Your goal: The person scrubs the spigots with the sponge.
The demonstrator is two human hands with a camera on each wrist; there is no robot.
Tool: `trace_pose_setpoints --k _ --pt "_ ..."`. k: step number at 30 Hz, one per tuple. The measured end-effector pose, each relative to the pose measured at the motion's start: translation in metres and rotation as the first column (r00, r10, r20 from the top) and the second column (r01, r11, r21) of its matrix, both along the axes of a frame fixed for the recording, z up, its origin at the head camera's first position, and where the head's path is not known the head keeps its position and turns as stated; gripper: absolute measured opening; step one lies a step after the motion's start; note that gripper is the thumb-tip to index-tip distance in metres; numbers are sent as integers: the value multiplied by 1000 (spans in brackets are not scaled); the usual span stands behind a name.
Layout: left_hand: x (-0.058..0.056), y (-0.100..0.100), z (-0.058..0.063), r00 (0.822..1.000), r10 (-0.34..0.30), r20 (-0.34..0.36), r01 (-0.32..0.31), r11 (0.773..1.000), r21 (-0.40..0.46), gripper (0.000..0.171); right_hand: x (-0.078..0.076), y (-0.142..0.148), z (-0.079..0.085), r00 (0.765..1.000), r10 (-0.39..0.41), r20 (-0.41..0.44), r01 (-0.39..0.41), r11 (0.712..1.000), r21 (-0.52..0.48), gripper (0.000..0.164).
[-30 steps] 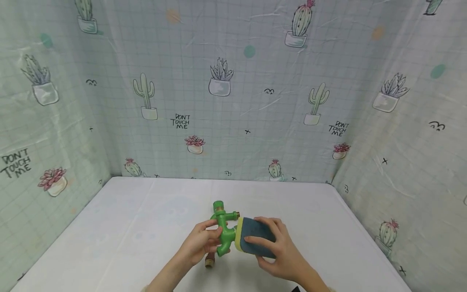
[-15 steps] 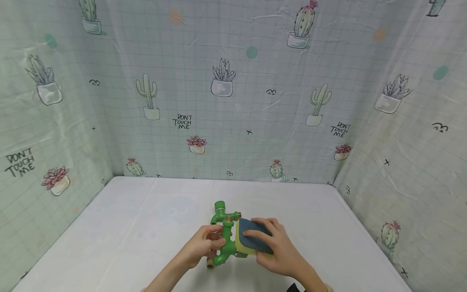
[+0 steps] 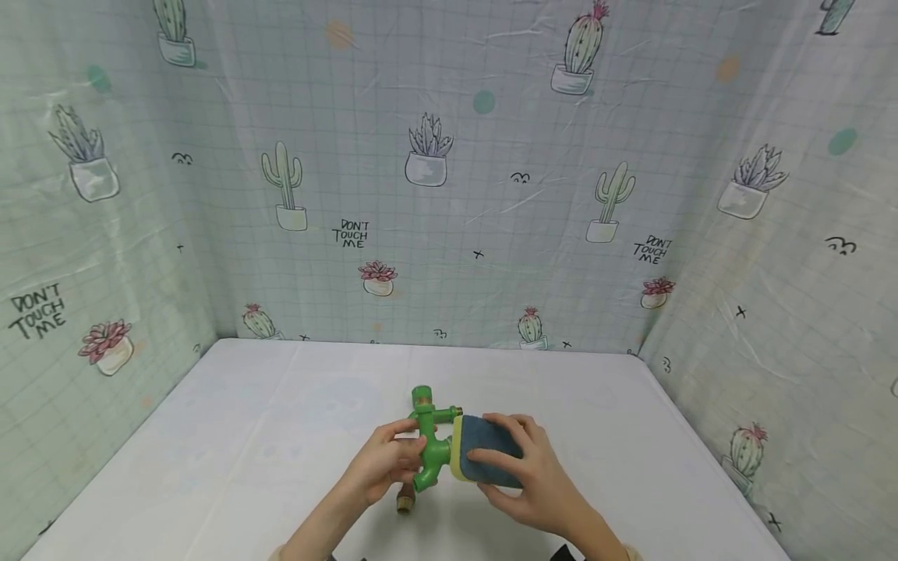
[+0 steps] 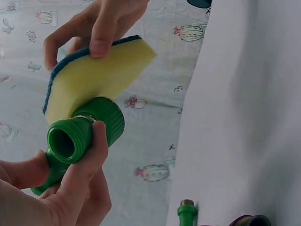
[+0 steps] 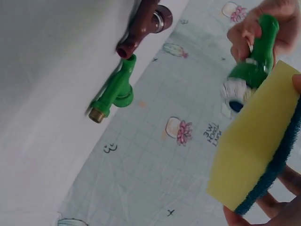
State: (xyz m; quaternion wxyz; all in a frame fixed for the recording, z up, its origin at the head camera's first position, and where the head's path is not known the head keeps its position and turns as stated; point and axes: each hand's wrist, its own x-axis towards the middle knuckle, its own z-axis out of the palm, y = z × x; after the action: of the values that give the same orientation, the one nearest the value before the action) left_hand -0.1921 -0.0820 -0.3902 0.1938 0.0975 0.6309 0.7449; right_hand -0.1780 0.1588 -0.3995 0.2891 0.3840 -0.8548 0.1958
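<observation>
My left hand (image 3: 382,465) grips a green faucet (image 3: 431,453) above the table, thumb and fingers round its body. The spout's round opening faces the camera in the left wrist view, beside the ribbed knob (image 4: 112,120). A two-layer sponge (image 3: 487,452), yellow foam with a dark blue scouring side, is in my right hand (image 3: 540,483). Fingers spread over the blue side, and the thumb lies along the lower edge. The yellow foam (image 4: 101,77) lies right at the faucet's knob end and covers part of it.
On the white table (image 3: 561,389), just beyond the hands, lies a second green faucet (image 5: 115,92) with a brass threaded end. A brown-red faucet (image 5: 141,28) lies near it, partly behind my left hand in the head view. A cactus-print curtain (image 3: 477,202) surrounds the table.
The held faucet and sponge dipped and tilted half a second ago, then came back up. The sponge's blue face now turns more toward the head camera. Both grips are kept.
</observation>
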Motion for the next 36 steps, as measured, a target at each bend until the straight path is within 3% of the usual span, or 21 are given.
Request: trace_pose_setpoints --k 7,11,15,19,29,36 --pt "-4 -2 -1 996 11 91 -21 994 107 51 1 0 -4 991 59 -117 -59 998 8 47" --pt "-4 -4 -1 999 4 32 -5 999 35 45 -2 -1 -1 997 47 -67 -47 999 10 38" --pt "-3 -5 -1 999 -27 -40 24 997 -68 39 -6 -2 2 1000 20 20 -19 1000 -6 39" --pt "-2 -4 -3 998 -50 -45 46 994 -95 36 -10 -4 4 998 -9 56 11 1000 -25 43" --pt "-7 -3 -9 995 46 90 -49 998 36 47 -5 1 -6 992 20 -128 -19 1000 13 23" --pt "-7 -2 -8 976 -1 219 -49 974 222 62 -5 6 -11 964 47 -262 -49 999 -3 21"
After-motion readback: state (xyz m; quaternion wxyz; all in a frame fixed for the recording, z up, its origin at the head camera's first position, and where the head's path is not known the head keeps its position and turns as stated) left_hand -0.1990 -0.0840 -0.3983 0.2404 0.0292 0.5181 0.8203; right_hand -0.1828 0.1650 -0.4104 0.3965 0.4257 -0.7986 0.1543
